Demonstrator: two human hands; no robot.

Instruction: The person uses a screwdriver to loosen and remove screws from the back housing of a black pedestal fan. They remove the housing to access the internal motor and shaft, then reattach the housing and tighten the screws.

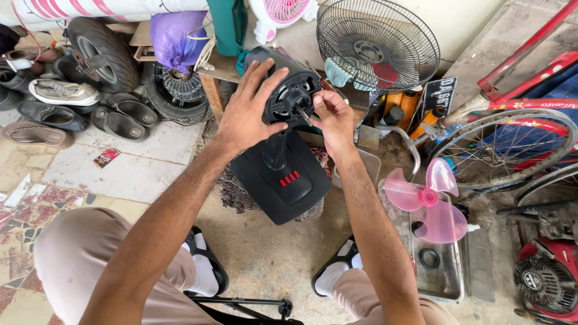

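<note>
gripping the black fan motor housing (288, 90), left hand (247, 111) splayed, right hand (333, 117) pinching its shaft (303, 113).

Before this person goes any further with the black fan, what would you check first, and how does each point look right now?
1. Left hand steadies the motor housing: ok, palm and fingers wrap its side.
2. Right hand on the shaft: ok, fingertips pinch right at it.
3. Fan base seated: ok, it rests on the floor between the feet.
4. Pink blade out of the way: ok, it lies on the metal tray.
5. Wire grille off: ok, it stands behind.
6. Shaft nut loosened: cannot tell, fingers hide it.
</note>
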